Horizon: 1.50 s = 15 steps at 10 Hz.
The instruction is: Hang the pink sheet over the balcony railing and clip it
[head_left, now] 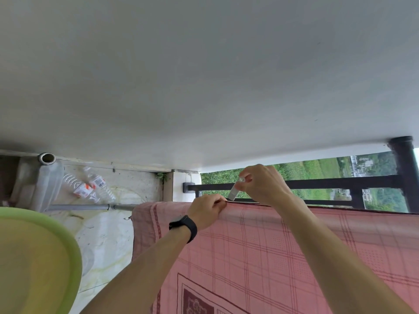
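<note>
The pink checked sheet (pixel 260 245) hangs over a line or rail across the lower right half of the view, its top edge running from centre to the right. My left hand (pixel 207 213), with a black watch on the wrist, pinches the sheet's top edge. Just right of it, my right hand (pixel 263 184) holds a pale clip (pixel 233 194) by its upper end, the clip's lower end touching the top edge of the sheet. Behind the hands runs the black balcony railing (pixel 317 183).
A grey pole (pixel 90 207) extends left from the sheet. A yellow-green basin (pixel 38 257) fills the lower left. Two empty plastic bottles (pixel 90 188) lie on a stained ledge at left. A black post (pixel 405 173) stands far right under the white ceiling.
</note>
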Each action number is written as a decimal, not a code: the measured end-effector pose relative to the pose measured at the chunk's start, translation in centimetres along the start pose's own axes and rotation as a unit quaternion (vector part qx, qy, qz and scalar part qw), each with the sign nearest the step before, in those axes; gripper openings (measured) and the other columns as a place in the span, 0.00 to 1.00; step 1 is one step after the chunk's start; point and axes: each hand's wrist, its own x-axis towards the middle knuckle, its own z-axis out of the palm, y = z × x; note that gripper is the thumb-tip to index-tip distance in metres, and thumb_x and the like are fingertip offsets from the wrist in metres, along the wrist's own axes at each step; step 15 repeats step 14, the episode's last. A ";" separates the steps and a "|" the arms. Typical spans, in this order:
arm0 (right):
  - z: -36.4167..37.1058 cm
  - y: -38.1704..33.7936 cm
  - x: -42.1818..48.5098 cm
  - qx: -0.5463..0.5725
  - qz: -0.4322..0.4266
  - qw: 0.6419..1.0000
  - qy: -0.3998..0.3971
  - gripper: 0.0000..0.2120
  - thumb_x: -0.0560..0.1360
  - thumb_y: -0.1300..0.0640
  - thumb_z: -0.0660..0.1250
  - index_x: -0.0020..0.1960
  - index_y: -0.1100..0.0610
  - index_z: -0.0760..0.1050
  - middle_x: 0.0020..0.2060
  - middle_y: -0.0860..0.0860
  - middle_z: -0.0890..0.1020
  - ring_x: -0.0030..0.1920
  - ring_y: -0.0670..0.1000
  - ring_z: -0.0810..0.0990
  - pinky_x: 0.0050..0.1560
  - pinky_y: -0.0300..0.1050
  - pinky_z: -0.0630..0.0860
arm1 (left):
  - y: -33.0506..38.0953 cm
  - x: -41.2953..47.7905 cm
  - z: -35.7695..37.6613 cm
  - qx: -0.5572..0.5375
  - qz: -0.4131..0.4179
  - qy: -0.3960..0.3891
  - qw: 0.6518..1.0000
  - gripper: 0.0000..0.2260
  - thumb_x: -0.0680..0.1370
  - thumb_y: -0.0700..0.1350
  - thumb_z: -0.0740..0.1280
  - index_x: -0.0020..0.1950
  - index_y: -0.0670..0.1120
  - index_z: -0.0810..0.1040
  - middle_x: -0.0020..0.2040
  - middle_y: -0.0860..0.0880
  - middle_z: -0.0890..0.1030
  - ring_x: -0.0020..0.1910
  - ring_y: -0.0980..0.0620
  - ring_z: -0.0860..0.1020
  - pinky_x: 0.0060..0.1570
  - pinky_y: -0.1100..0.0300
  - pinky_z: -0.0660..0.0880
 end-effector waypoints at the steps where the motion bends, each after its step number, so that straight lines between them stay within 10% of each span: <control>1: -0.2 -0.4 0.5 -0.006 -0.006 1.000 -0.015 0.15 0.73 0.50 0.76 0.58 0.54 0.83 0.52 0.53 0.86 0.51 0.54 0.83 0.58 0.50 0.79 | -0.2 0.1 -0.3 0.030 0.010 0.014 0.999 0.09 0.80 0.52 0.63 0.52 0.53 0.82 0.44 0.55 0.82 0.43 0.56 0.73 0.42 0.60 0.67; 4: -0.2 -0.6 2.3 -0.011 -0.013 0.996 -0.085 0.06 0.71 0.55 0.78 0.48 0.53 0.86 0.49 0.53 0.86 0.48 0.52 0.84 0.54 0.49 0.81 | 0.0 -0.3 -0.7 0.024 0.025 0.036 0.999 0.09 0.81 0.52 0.63 0.50 0.54 0.83 0.43 0.57 0.83 0.42 0.58 0.76 0.38 0.65 0.69; 9: 3.1 -0.2 2.3 -0.053 0.012 0.990 -0.133 0.18 0.79 0.49 0.66 0.61 0.62 0.77 0.56 0.59 0.81 0.55 0.58 0.79 0.58 0.55 0.78 | 0.2 -0.7 -1.3 0.047 0.000 0.003 0.999 0.10 0.80 0.54 0.63 0.52 0.55 0.83 0.47 0.55 0.85 0.46 0.54 0.80 0.46 0.55 0.76; 10: 1.7 0.5 -0.2 0.020 -0.005 0.999 -0.047 0.21 0.82 0.53 0.61 0.74 0.55 0.69 0.64 0.56 0.81 0.61 0.57 0.80 0.62 0.54 0.77 | 1.8 -1.4 -2.7 0.102 -0.020 -0.015 0.994 0.10 0.81 0.48 0.60 0.58 0.53 0.80 0.54 0.54 0.83 0.52 0.54 0.79 0.50 0.57 0.75; 12: 0.0 1.6 -11.5 0.251 -0.005 0.958 0.137 0.16 0.82 0.52 0.63 0.68 0.50 0.75 0.58 0.48 0.84 0.53 0.47 0.82 0.59 0.47 0.79 | 6.6 -6.3 -7.2 0.277 -0.059 -0.006 0.959 0.13 0.80 0.46 0.57 0.56 0.55 0.80 0.57 0.53 0.82 0.53 0.51 0.79 0.52 0.55 0.77; 15: 4.4 1.7 -25.3 0.325 0.025 0.931 0.165 0.15 0.82 0.47 0.61 0.65 0.49 0.79 0.62 0.46 0.81 0.64 0.49 0.75 0.65 0.44 0.70 | 14.9 -14.5 -7.3 0.499 -0.027 -0.034 0.866 0.16 0.79 0.45 0.57 0.64 0.54 0.77 0.60 0.49 0.81 0.60 0.46 0.76 0.58 0.53 0.73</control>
